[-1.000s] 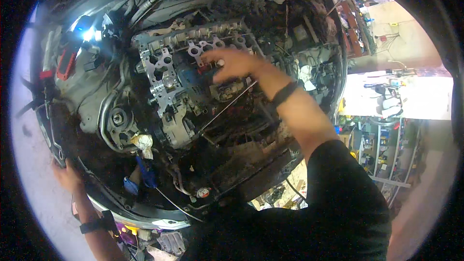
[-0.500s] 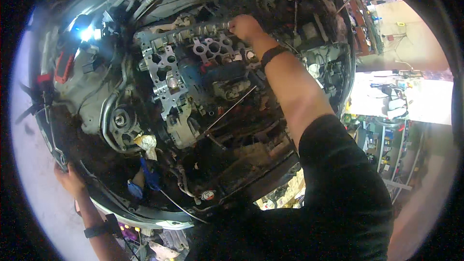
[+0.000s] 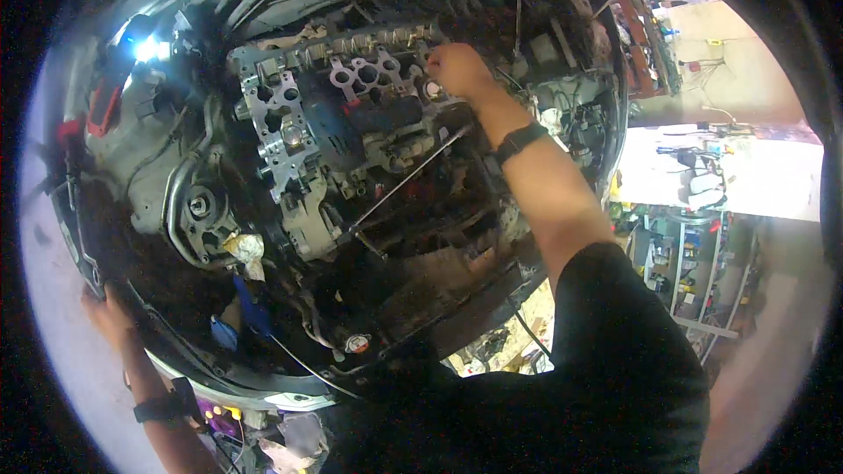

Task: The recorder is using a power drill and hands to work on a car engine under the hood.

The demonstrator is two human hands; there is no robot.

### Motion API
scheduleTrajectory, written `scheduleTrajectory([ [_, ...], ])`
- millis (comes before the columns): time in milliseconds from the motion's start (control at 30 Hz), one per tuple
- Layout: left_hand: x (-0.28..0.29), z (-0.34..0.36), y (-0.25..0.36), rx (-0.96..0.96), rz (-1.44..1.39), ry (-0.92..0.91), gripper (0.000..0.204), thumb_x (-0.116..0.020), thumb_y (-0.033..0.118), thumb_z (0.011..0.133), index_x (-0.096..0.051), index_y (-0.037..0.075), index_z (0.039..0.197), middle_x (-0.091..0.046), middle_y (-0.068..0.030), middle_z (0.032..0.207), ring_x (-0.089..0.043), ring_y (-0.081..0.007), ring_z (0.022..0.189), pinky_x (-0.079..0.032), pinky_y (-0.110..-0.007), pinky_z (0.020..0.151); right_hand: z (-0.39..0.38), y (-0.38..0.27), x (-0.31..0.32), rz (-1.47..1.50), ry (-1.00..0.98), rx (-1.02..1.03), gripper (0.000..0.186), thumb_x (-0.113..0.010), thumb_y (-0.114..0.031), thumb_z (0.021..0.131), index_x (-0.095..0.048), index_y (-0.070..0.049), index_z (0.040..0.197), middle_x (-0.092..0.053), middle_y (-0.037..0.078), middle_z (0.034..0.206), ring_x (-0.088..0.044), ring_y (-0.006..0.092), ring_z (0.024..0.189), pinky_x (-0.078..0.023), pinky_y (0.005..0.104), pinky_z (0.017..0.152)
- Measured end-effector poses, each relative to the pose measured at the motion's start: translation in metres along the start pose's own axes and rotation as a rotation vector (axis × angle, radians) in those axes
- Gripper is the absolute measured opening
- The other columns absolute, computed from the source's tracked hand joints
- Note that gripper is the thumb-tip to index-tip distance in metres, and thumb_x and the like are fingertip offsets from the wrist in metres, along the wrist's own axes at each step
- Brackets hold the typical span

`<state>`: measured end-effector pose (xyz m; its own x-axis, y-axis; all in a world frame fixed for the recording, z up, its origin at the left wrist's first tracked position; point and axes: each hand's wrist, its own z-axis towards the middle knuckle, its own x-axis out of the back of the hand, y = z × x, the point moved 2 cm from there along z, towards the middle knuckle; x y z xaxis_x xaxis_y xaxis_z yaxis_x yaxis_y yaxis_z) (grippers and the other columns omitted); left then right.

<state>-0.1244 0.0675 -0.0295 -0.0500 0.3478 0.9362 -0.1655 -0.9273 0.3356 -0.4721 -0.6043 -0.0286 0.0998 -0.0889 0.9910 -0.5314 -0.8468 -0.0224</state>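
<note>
Your R hand (image 3: 458,71) was curled at the far right end of the cyl. head (image 3: 358,77), couldn't tell if pinching anything; your L hand (image 3: 110,318) was at the engine bay's (image 3: 180,347) near left edge, grip unclear.

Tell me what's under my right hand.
Your right hand is over the right end of the engine. A pale round part shows just below it in the picture. Whatever lies directly beneath the hand is covered, so I can't tell what it touches.
</note>
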Motion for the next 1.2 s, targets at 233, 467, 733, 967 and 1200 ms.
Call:
scheduleTrajectory([
  [233, 0.005, -0.004, 0.011, -0.022, 0.045, -0.020, 0.058, -0.060, 0.030, 0.087, -0.043, -0.002, 0.132, -0.052, -0.0212, 0.128, -0.048, -0.0349, 0.121, -0.036, -0.041, 0.102, 0.012, 0.010, -0.009, -0.060, -0.063, -0.106, 0.028, -0.064, -0.031, 0.079, -0.071, -0.005, 0.086, -0.067, 0.018, 0.090, -0.063, 0.0360, 0.087, -0.050, 0.0457, 0.080],
  [467, -0.008, 0.004, -0.033, -0.085, 0.153, 0.049, 0.063, -0.059, 0.035, 0.088, -0.040, 0.000, 0.137, -0.045, -0.0218, 0.136, -0.040, -0.0352, 0.128, -0.030, -0.041, 0.108, 0.010, -0.015, -0.007, -0.052, -0.055, -0.195, 0.032, -0.064, -0.038, 0.080, -0.071, -0.007, 0.088, -0.068, 0.016, 0.092, -0.063, 0.0346, 0.092, -0.049, 0.0437, 0.083],
  [733, -0.004, 0.000, -0.015, -0.009, 0.254, 0.034, 0.064, -0.057, 0.039, 0.088, -0.040, 0.000, 0.136, -0.046, -0.0223, 0.135, -0.042, -0.0375, 0.126, -0.033, -0.043, 0.105, -0.002, -0.070, 0.042, -0.073, 0.026, -0.077, 0.042, -0.066, -0.030, 0.078, -0.062, -0.007, 0.113, -0.063, 0.016, 0.112, -0.059, 0.0337, 0.105, -0.048, 0.0447, 0.090],
  [967, 0.005, -0.007, 0.013, 0.031, 0.208, 0.043, 0.062, -0.059, 0.038, 0.085, -0.044, 0.001, 0.133, -0.049, -0.0237, 0.132, -0.046, -0.0393, 0.123, -0.036, -0.044, 0.101, -0.062, -0.155, 0.030, 0.110, -0.042, 0.361, 0.070, -0.069, -0.009, 0.066, -0.043, -0.010, 0.131, -0.059, 0.018, 0.113, -0.054, 0.0378, 0.108, -0.041, 0.0464, 0.096],
  [1200, 0.004, -0.009, 0.011, 0.000, 0.196, 0.084, 0.058, -0.058, 0.035, 0.086, -0.046, 0.001, 0.132, -0.051, -0.0244, 0.129, -0.046, -0.0375, 0.123, -0.036, -0.043, 0.102, -0.056, -0.154, 0.035, 0.025, -0.021, 0.224, 0.071, -0.075, -0.020, 0.064, -0.046, -0.008, 0.128, -0.061, 0.018, 0.110, -0.056, 0.0375, 0.105, -0.043, 0.0442, 0.091],
])
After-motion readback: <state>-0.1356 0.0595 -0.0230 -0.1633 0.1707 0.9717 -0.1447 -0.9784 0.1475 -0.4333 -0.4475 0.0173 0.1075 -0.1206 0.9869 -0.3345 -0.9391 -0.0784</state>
